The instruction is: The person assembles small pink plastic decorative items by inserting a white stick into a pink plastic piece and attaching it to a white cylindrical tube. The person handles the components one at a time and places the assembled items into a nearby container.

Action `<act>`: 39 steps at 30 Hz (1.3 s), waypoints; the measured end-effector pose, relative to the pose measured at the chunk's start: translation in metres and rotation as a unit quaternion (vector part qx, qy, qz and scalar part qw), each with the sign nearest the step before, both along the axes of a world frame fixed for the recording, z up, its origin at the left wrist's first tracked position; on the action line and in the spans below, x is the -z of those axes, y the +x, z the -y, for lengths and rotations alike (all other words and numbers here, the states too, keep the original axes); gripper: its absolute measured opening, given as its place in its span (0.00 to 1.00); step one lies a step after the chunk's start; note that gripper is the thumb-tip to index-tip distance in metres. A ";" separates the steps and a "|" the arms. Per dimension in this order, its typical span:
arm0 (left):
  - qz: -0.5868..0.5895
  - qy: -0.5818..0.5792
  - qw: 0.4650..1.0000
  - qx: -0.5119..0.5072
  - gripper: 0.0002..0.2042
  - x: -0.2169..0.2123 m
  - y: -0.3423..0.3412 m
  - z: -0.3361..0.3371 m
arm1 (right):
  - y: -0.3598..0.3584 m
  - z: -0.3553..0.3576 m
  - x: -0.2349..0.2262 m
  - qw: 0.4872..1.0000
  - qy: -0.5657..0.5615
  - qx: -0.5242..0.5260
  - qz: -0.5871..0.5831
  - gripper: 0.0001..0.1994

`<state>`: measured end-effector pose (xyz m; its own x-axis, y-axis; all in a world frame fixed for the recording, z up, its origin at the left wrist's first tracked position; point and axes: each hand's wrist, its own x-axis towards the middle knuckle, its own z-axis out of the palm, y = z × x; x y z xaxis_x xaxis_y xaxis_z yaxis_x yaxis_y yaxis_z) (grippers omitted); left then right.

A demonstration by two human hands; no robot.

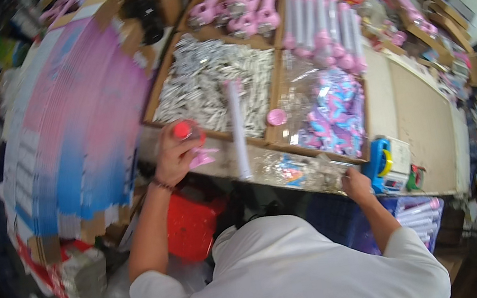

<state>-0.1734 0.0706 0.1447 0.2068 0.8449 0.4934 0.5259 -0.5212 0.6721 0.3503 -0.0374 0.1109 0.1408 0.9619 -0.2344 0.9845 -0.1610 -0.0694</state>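
My left hand [175, 157] is raised over the near edge of the table and grips a small pink toy part [188, 133] with a round pink-red end. A pale pink piece [203, 157] sticks out under its fingers. My right hand [355, 178] rests at the table's front edge, its fingers on a clear plastic bag [292, 168] with a colourful item inside. A long white tube [238, 130] lies upright between the two hands. A pink round cap [276, 117] sits on the box edge beyond.
Cardboard trays hold small silvery packets [209, 84], pink-and-blue pieces in bags [333, 114], white tubes with pink ends [318, 22] and pink handles [245, 2]. A tall stack of pink-blue cards [71, 126] stands left. A blue tape dispenser [379, 160] is right; a red bin [191, 223] sits below.
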 end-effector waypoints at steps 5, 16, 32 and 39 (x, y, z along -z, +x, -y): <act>-0.020 0.013 0.998 -0.055 0.10 0.006 0.003 -0.009 | -0.040 -0.015 -0.026 0.977 0.056 0.047 -0.200 0.13; -0.050 -0.020 0.999 0.007 0.07 -0.008 0.020 -0.014 | -0.232 -0.065 -0.064 0.863 0.035 -0.032 -0.503 0.17; 0.057 -0.342 0.907 0.240 0.10 -0.066 -0.005 -0.004 | -0.233 -0.040 -0.064 0.876 -0.031 -0.119 -0.466 0.15; 0.091 -0.488 0.791 0.357 0.14 -0.068 0.039 0.015 | -0.196 -0.020 -0.077 0.857 -0.092 -0.147 -0.485 0.15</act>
<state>-0.1345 0.0555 0.2131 0.8043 0.5409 -0.2461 0.1803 0.1724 0.9684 0.1544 -0.0175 0.1883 -0.4494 0.8560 -0.2557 0.4772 -0.0120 -0.8787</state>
